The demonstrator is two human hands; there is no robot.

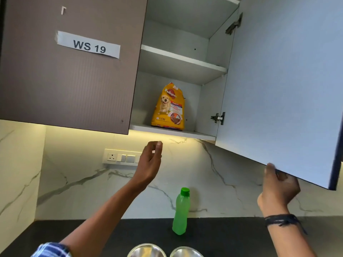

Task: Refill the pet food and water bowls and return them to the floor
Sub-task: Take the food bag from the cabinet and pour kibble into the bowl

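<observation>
food bag [168,107] | upright on bottom cabinet shelf [196,134] | looks soft, slick, lightish: grab mid-body | left hand [149,162] empty, loosely curled, just below | right hand [278,186] grips door [278,80] edge

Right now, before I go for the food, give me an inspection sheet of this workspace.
Surface: black countertop.
Job's things: pet food bag upright on the lower shelf of the open cabinet; green bottle upright and capped on the countertop; steel bowls side by side, cut off by the frame's bottom edge.
Clutter: nothing seen.
Hands: left hand raised just below the shelf, fingers loosely curled, holding nothing; right hand grips the lower edge of the open cabinet door.
Cables: nothing seen.
Surroundings: marble backsplash with switch panel; closed door with WS 19 label.
</observation>
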